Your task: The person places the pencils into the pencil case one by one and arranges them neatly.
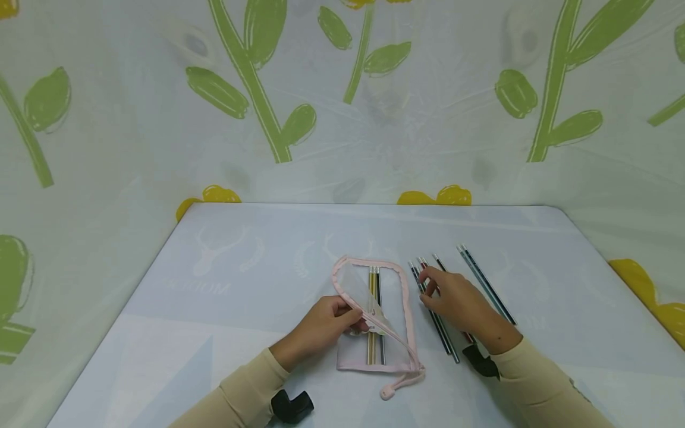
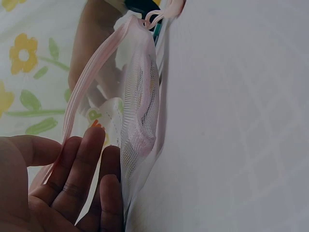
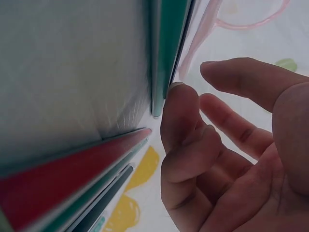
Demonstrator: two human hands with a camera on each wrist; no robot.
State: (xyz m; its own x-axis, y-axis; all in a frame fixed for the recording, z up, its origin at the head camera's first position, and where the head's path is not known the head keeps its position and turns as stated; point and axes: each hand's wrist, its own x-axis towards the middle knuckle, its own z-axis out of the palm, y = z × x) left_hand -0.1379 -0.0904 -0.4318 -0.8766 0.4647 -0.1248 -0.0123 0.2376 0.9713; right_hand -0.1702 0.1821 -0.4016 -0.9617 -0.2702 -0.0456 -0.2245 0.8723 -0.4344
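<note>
A clear pouch with pink trim [image 1: 409,297] lies on the table, its mesh showing in the left wrist view. My left hand [image 1: 326,324] pinches the pouch's pink zipper edge [image 2: 89,79] between thumb and fingers and lifts that flap. Inside the pouch lie a gold pencil [image 1: 371,353] and a dark pencil [image 1: 382,355]. To the right, my right hand [image 1: 460,303] hovers at several loose pencils [image 1: 443,336], its thumb and fingers apart with nothing between them. In the right wrist view, a fingertip is close to a green pencil [image 3: 169,53]; whether they touch I cannot tell. A red pencil [image 3: 72,179] lies beside it.
Two dark pencils [image 1: 487,282] lie side by side beyond my right hand. A pink zipper pull [image 1: 387,392] hangs off the pouch's near corner. The white table [image 1: 241,267] backs onto a leaf-patterned curtain [image 1: 374,148]. Black wrist mounts [image 1: 291,407] sit under both sleeves.
</note>
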